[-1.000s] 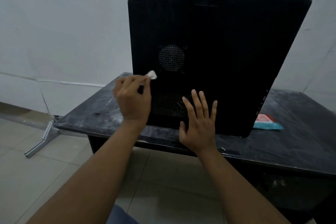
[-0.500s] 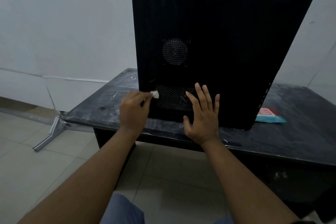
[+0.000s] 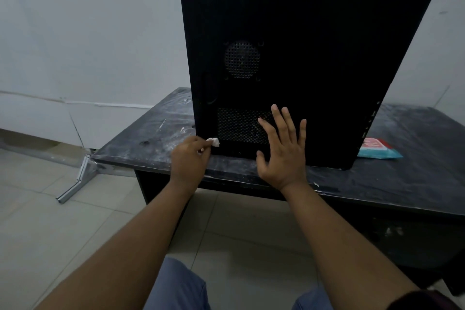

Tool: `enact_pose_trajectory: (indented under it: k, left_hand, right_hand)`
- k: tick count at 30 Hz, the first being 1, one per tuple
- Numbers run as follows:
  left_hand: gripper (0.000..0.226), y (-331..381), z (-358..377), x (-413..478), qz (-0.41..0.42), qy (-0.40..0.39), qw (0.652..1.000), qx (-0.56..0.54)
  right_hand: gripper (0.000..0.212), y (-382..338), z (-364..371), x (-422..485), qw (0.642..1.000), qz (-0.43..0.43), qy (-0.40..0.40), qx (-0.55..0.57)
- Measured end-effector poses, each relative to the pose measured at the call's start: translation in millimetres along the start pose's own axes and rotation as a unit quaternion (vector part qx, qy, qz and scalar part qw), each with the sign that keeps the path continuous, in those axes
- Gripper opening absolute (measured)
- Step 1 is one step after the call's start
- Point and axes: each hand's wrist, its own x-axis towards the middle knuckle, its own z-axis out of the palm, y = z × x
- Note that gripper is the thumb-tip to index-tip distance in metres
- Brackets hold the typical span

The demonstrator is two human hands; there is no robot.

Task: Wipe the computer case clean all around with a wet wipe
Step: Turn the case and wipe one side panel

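A tall black computer case (image 3: 314, 40) stands upright on a dark table (image 3: 402, 184), its side panel with a round vent and a lower mesh vent facing me. My left hand (image 3: 191, 158) pinches a small white wet wipe (image 3: 214, 141) against the panel's lower left corner, near the table. My right hand (image 3: 281, 148) lies flat with spread fingers on the lower panel, over the right end of the mesh vent.
A red and blue wet-wipe pack (image 3: 377, 150) lies on the table to the right of the case. The tabletop is dusty and scuffed. A metal bracket (image 3: 75, 181) rests on the tiled floor at the left, below a white wall.
My left hand has slid the wipe down the case's left edge from mid-height to the bottom corner. The right hand has kept its place on the panel.
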Motion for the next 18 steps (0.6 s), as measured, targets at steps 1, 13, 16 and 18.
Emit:
enact_pose_trajectory:
  k: [1, 13, 16, 18]
  left_hand:
    - [0.011, 5.5, -3.1, 8.0, 0.007, 0.010, 1.000, -0.002]
    - [0.006, 7.9, -1.0, -2.6, -0.045, -0.041, 0.997, 0.040]
    - [0.009, 8.5, -2.2, -1.5, -0.055, -0.045, 0.997, 0.033]
    - [0.010, 13.0, -6.7, 8.8, -0.029, 0.009, 1.000, 0.007]
  right_hand:
    - [0.082, -0.2, 0.0, 0.0, 1.000, 0.000, -0.001, -0.002]
    - [0.081, -0.9, -1.1, -0.7, 1.000, 0.000, 0.005, -0.006]
    - [0.080, -1.2, -1.3, -1.2, 1.000, 0.000, 0.004, -0.005]
    - [0.079, -1.0, -1.0, -1.3, 1.000, 0.000, 0.003, -0.004]
